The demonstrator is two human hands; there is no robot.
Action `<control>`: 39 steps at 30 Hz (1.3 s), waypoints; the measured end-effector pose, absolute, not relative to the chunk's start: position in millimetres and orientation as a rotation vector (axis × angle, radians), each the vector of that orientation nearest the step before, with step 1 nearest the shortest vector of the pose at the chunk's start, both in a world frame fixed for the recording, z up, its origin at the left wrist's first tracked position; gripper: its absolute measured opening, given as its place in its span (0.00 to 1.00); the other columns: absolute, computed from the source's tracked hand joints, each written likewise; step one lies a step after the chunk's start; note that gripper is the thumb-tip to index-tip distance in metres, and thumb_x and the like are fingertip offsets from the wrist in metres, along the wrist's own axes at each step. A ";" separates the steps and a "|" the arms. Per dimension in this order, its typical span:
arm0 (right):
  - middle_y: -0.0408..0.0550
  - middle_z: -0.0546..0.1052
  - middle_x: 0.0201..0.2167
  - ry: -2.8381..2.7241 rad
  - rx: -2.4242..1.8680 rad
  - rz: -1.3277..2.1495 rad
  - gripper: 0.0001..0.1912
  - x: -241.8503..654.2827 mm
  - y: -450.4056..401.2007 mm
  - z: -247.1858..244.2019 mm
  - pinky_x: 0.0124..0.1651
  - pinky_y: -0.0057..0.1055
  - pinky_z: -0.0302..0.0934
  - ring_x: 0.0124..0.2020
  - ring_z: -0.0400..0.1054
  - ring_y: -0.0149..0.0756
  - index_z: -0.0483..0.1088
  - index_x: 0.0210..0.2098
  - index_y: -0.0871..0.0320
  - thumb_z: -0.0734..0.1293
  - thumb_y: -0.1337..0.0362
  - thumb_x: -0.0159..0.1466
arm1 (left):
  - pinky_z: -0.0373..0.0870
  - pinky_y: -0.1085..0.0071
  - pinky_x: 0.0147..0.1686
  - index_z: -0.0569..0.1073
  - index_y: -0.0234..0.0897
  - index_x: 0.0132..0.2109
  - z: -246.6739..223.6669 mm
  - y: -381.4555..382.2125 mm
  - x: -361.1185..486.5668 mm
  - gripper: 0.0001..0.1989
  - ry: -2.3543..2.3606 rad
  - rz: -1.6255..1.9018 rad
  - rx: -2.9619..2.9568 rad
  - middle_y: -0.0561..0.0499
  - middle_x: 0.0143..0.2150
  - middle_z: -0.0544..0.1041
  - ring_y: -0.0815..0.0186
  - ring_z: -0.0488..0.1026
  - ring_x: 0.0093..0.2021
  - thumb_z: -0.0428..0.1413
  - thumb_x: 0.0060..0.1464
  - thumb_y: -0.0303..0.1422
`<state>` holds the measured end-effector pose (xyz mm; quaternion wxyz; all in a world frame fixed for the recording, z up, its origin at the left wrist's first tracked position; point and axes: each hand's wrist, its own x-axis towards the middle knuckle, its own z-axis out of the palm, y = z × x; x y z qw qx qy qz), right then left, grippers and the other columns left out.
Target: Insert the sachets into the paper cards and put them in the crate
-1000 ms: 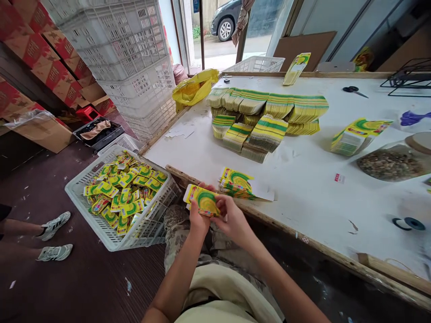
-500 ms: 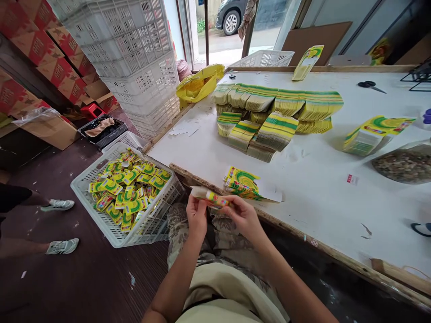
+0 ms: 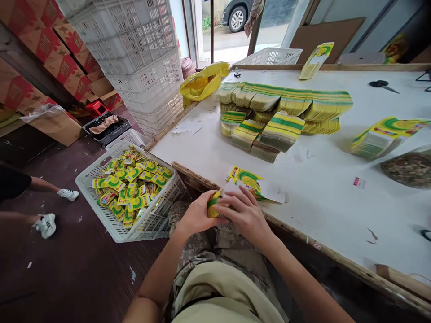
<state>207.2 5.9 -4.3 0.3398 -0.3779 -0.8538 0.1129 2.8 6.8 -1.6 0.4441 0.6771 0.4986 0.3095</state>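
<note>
Above my lap at the table's edge, my left hand (image 3: 197, 214) is closed round a small yellow-green printed card packet (image 3: 213, 207). My right hand (image 3: 247, 215) bends its fingers over the packet's white flap (image 3: 232, 188), close against the left hand. The fingers cover much of the packet. Just beyond them, a small pile of the same printed cards (image 3: 247, 177) lies on the table, with white undersides showing at its right. Left of my knees, a white plastic crate (image 3: 116, 237) holds many finished-looking yellow packets (image 3: 134, 184).
Stacked bundles of yellow-green cards (image 3: 279, 130) stand on the white table (image 3: 319, 193). Scissors (image 3: 384, 85), a yellow bag (image 3: 205, 83) and a clear bag of small brownish pieces (image 3: 409, 168) are further off. Tall white crates (image 3: 141, 58) rise at left, near another person's shoes (image 3: 46, 225).
My hands have come closer together, the right now covering the packet, which was stretched between both hands before. The view has shifted slightly, and the other person's feet have moved.
</note>
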 end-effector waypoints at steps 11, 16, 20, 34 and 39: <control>0.52 0.76 0.49 -1.343 -1.217 1.262 0.23 178.2 -0.6 -31.4 0.56 0.42 0.64 0.52 0.69 0.45 0.68 0.55 0.55 0.57 0.49 0.69 | 0.68 0.60 0.52 0.54 0.42 0.64 -19.3 -9.9 19.0 0.39 1.317 0.912 1.851 0.42 0.56 0.71 0.52 0.72 0.54 0.62 0.49 0.39; 0.51 0.77 0.49 -1.180 -1.093 1.587 0.23 172.5 -2.9 -38.1 0.56 0.44 0.64 0.52 0.70 0.47 0.71 0.53 0.55 0.65 0.50 0.64 | 0.69 0.59 0.51 0.53 0.42 0.62 -23.3 -13.9 15.5 0.38 1.253 0.795 2.012 0.41 0.60 0.67 0.51 0.70 0.56 0.62 0.47 0.34; 0.53 0.73 0.56 -1.236 -1.027 1.676 0.26 169.7 -8.9 -31.4 0.58 0.45 0.63 0.57 0.67 0.47 0.65 0.61 0.51 0.65 0.52 0.65 | 0.72 0.61 0.43 0.59 0.41 0.53 -29.4 -16.3 16.5 0.31 1.215 0.698 2.066 0.44 0.50 0.71 0.53 0.74 0.47 0.61 0.41 0.30; 0.50 0.63 0.64 -1.966 -1.058 0.790 0.24 185.4 -7.8 -41.3 0.58 0.42 0.64 0.61 0.62 0.44 0.68 0.59 0.46 0.58 0.70 0.66 | 0.69 0.55 0.50 0.61 0.39 0.51 -31.5 -9.1 13.6 0.31 1.449 0.856 1.910 0.43 0.50 0.67 0.53 0.69 0.50 0.63 0.39 0.29; 0.53 0.58 0.67 -2.082 -0.982 0.806 0.17 199.9 -4.2 -43.3 0.57 0.41 0.65 0.63 0.60 0.47 0.71 0.55 0.49 0.61 0.63 0.68 | 0.69 0.60 0.47 0.69 0.39 0.47 -18.8 -5.1 2.7 0.24 1.466 0.747 1.958 0.46 0.43 0.74 0.55 0.72 0.45 0.64 0.40 0.35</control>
